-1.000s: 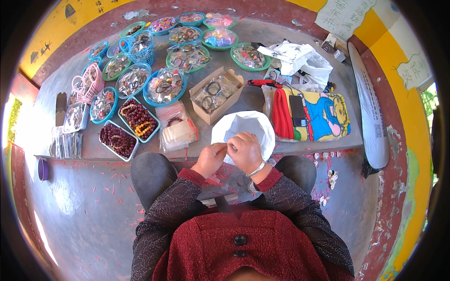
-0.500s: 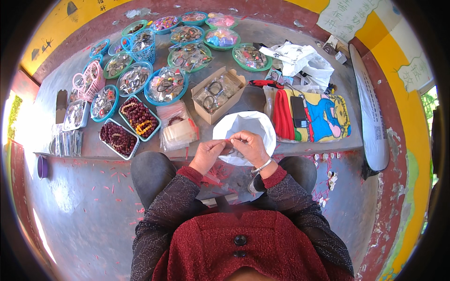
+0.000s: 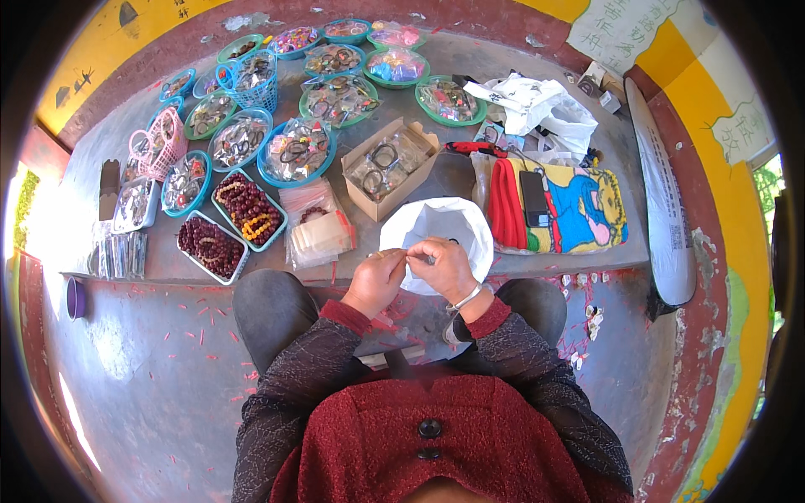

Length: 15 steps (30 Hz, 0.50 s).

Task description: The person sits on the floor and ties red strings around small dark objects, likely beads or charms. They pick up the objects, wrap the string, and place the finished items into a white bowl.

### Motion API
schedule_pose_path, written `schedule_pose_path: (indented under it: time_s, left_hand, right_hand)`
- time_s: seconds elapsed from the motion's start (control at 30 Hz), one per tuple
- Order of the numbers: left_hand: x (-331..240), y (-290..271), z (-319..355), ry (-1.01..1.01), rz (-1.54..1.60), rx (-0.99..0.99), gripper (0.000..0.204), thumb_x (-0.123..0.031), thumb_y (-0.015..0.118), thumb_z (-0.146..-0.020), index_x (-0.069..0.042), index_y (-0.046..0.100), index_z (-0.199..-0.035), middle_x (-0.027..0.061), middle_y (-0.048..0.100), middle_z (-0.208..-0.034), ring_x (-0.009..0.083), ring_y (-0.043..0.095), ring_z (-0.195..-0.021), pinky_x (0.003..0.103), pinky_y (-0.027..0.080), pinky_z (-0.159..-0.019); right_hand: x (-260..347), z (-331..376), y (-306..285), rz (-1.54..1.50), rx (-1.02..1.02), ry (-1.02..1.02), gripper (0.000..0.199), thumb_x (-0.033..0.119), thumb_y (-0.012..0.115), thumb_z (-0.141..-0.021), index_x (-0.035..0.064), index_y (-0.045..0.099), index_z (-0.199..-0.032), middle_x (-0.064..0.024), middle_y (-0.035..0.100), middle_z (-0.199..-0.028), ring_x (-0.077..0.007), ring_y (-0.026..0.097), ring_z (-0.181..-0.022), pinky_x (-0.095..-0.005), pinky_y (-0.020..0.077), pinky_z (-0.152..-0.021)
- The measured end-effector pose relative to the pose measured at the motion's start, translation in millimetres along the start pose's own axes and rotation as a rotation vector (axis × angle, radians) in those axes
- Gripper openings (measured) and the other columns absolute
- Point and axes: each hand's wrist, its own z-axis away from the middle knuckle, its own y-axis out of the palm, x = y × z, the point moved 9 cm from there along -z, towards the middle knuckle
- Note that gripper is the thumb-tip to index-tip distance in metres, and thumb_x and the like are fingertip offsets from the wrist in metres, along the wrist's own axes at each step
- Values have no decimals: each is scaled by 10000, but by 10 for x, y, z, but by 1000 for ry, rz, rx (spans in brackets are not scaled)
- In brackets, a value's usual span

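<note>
My left hand [image 3: 374,282] and my right hand [image 3: 445,270] meet fingertip to fingertip in front of my lap. Both are closed in a pinch; whatever is between the fingers is too small and hidden to name. Just beyond them, partly behind my right hand, stands an open white bag [image 3: 480,243] with a small dark thing inside. A bangle [image 3: 466,297] circles my right wrist. Past the bag sits an open cardboard box [image 3: 369,206] of clear packets with dark rings. To its left lie clear plastic sleeves [image 3: 323,237] with a beaded bracelet among them.
Two trays hold dark red beaded bracelets [image 3: 212,246]. Behind are several round baskets [image 3: 299,180] of packaged trinkets. At right, a phone [image 3: 533,199] rests on a folded colourful towel [image 3: 584,210], near white plastic bags [image 3: 537,105]. Red scraps litter the floor [image 3: 201,335].
My fingertips have shifted slightly, and the red bit that showed between them is hidden now. My right fingers are curled more. The dark thing in the white bag has come into sight.
</note>
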Motion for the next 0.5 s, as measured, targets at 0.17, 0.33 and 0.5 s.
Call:
schedule_pose_path:
  time_s: [0.17, 0.33, 0.5]
  left_hand:
    - [-111, 7, 8, 102, -114, -14, 129, -11, 553, -761, 34, 607, -870, 174, 619, -832, 331, 605, -756, 372, 492, -675]
    - [-58, 34, 28, 52, -60, 20, 133, -13, 549, -763, 31, 610, -872, 178, 622, -848, 340, 603, -778, 364, 495, -686]
    - [222, 114, 66, -212, 165, 118, 164, -39, 550, -827, 49, 621, -947, 133, 645, -857, 210, 627, -763, 296, 495, -683]
  right_hand:
    - [50, 14, 10, 144, -36, -65, 76, 93, 653, -676, 50, 591, -677, -85, 582, -669, -274, 572, -646, -353, 451, -576]
    - [131, 3, -7, 212, -75, -141, 92, 78, 652, -661, 47, 567, -676, -85, 577, -660, -282, 568, -652, -362, 445, -574]
    - [-77, -15, 9, -62, -34, 10, 69, 73, 638, -692, 47, 575, -696, -78, 587, -666, -221, 583, -634, -311, 457, -570]
